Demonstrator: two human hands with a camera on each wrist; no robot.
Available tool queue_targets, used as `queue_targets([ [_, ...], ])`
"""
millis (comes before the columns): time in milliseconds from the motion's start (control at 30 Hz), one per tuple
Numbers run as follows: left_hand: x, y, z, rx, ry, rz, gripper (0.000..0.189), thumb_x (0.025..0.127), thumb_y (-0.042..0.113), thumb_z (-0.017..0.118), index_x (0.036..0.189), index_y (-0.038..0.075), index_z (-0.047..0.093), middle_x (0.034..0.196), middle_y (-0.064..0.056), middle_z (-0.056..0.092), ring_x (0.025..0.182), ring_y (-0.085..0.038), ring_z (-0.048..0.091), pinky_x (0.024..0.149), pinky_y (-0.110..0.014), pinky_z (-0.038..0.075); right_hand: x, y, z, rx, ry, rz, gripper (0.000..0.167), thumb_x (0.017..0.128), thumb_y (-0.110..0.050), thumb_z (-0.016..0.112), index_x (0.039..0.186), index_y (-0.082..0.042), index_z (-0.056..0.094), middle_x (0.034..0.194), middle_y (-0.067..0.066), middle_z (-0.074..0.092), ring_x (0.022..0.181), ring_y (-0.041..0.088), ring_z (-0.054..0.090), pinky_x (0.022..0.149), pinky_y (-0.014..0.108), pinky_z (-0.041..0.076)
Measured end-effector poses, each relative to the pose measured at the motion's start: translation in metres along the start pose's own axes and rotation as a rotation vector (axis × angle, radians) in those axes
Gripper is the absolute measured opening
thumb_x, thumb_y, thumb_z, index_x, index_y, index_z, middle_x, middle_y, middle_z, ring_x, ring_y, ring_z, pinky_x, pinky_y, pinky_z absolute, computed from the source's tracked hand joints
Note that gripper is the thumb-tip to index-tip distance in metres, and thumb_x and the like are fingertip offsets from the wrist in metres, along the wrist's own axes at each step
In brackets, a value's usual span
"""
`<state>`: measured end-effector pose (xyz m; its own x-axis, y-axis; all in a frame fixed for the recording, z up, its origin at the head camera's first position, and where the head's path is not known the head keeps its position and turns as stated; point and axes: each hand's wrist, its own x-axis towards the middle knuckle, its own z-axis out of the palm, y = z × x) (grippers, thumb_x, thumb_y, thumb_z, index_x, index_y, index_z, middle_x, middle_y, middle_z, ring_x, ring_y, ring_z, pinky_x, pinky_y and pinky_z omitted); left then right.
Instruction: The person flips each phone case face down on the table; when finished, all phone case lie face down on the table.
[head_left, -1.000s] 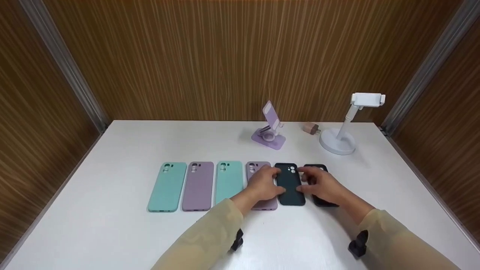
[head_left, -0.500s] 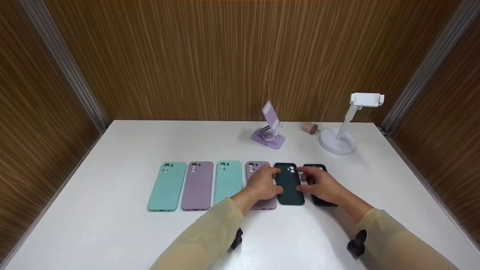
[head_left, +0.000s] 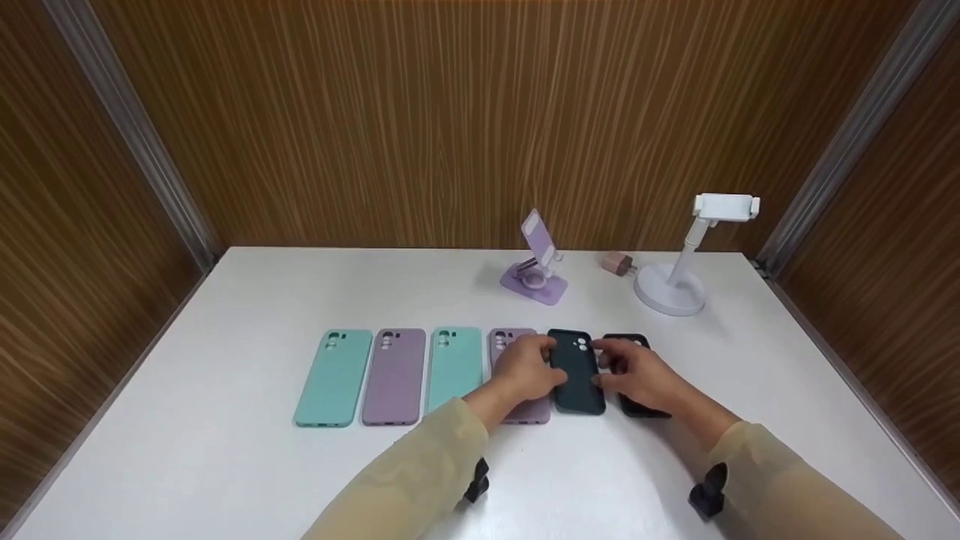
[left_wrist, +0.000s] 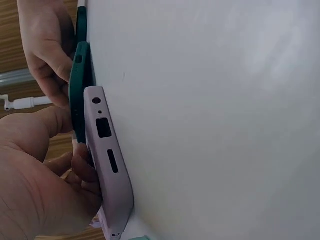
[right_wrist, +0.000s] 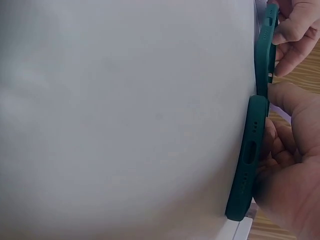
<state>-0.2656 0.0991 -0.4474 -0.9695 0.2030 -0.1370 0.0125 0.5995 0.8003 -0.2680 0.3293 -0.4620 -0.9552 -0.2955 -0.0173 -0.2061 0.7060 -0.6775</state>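
In the head view a dark green phone case (head_left: pixel 578 382) lies between my hands. My left hand (head_left: pixel 523 369) holds its left edge with thumb and fingers, and my right hand (head_left: pixel 640 375) holds its right edge. Both wrist views show this case slightly tilted. Under my left hand is a purple phone case (left_wrist: pixel 111 172), partly hidden. Below my right hand lies another dark green phone case (right_wrist: pixel 247 160), mostly covered in the head view. Farther left in the row are a mint case (head_left: pixel 456 367), a purple case (head_left: pixel 394 379) and a second mint case (head_left: pixel 334 381).
At the back of the white table (head_left: pixel 225 360) stand a purple folding phone stand (head_left: pixel 536 262) and a white phone stand (head_left: pixel 670 289). A pink-brown charger plug (head_left: pixel 618 263) lies between them. Wood-grain panels (head_left: pixel 375 127) enclose the back and sides.
The scene sits slightly lower in the head view. Both hands stay at the dark green case's edges, and the case looks turned or tilted a little; the other cases keep their places.
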Motion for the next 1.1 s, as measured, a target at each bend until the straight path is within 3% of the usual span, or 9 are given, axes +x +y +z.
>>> queue_targets([
  [333, -0.002, 0.005, -0.003, -0.055, -0.005, 0.061, 0.054, 0.094, 0.01, 0.079, 0.146, 0.009, 0.064, 0.145, -0.011, 0.064, 0.134, -0.023, 0.059, 0.114, -0.041, 0.046, 0.0, -0.003, 0.001, -0.019, -0.024, 0.017, 0.055, 0.099, -0.011, 0.07, 0.151, -0.001, 0.055, 0.113, 0.009, 0.06, 0.098, 0.024, 0.054, 0.086, 0.04, 0.047],
  [600, -0.002, -0.003, -0.002, -0.22, -0.026, 0.145, 0.054, 0.093, 0.004, 0.076, 0.146, 0.01, 0.064, 0.126, -0.006, 0.07, 0.106, -0.016, 0.063, 0.096, -0.033, 0.055, -0.001, -0.005, 0.002, -0.051, 0.01, -0.012, 0.052, 0.098, -0.008, 0.068, 0.147, 0.003, 0.057, 0.111, 0.01, 0.06, 0.096, 0.025, 0.055, 0.083, 0.037, 0.046],
  [867, -0.006, -0.008, 0.0, -0.312, -0.04, 0.115, 0.056, 0.094, 0.004, 0.076, 0.148, 0.012, 0.064, 0.126, -0.005, 0.069, 0.103, -0.016, 0.061, 0.088, -0.031, 0.056, -0.002, -0.009, 0.005, -0.071, 0.028, -0.01, 0.051, 0.095, -0.007, 0.071, 0.145, 0.003, 0.06, 0.109, 0.009, 0.06, 0.094, 0.024, 0.056, 0.081, 0.037, 0.046],
  [1100, -0.007, -0.009, 0.002, -0.348, -0.04, 0.123, 0.057, 0.093, 0.004, 0.079, 0.148, 0.013, 0.063, 0.124, -0.004, 0.069, 0.102, -0.016, 0.063, 0.084, -0.029, 0.055, -0.001, -0.01, 0.004, -0.074, 0.034, 0.034, 0.05, 0.094, -0.008, 0.074, 0.143, -0.001, 0.064, 0.111, 0.01, 0.063, 0.097, 0.026, 0.057, 0.087, 0.042, 0.047],
])
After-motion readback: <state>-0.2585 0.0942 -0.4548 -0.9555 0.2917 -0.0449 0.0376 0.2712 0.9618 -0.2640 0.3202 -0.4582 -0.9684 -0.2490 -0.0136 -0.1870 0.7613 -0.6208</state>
